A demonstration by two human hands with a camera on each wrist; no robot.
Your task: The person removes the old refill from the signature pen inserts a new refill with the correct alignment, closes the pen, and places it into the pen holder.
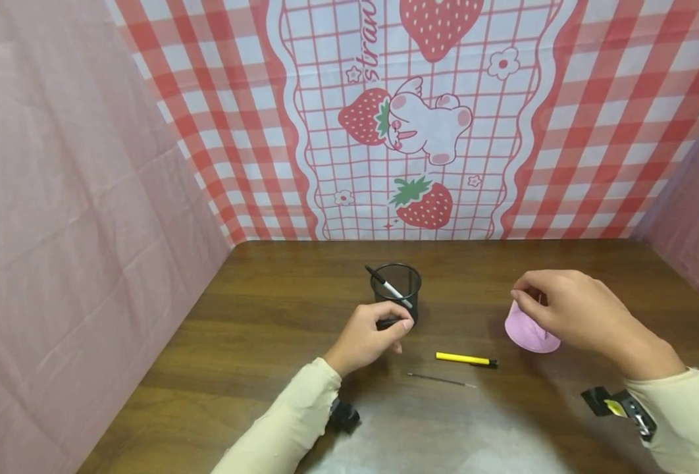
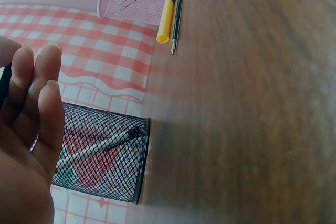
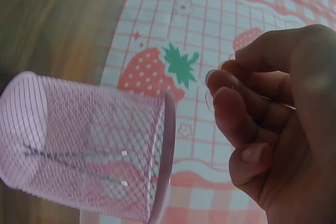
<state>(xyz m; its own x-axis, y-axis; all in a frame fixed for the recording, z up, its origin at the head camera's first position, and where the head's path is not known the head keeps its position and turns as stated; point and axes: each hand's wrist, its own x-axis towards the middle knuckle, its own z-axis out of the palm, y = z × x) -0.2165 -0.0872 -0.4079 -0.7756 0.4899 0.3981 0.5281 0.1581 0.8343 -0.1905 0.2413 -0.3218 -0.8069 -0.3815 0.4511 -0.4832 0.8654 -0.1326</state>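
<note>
My left hand (image 1: 368,337) curls its fingers round a slim black item (image 1: 388,323), just in front of the black mesh cup (image 1: 417,289). Most of that item is hidden by the fingers; its kind is unclear. A white marker with a black end (image 1: 392,288) leans inside this cup. Over the pink mesh cup (image 3: 94,108), my right hand (image 1: 580,316) hovers with loosely bent fingers and nothing visible between the tips. Two thin dark rods (image 3: 79,169) slant inside the pink cup. Between the hands lie a yellow pen barrel (image 1: 462,359) and a thin pen refill (image 1: 441,380).
The wooden tabletop (image 1: 237,342) runs back to a red-and-white checked cloth (image 1: 255,131) with strawberry prints. A pink cloth (image 1: 77,197) hangs at the left, and another pink cloth (image 1: 696,217) at the right.
</note>
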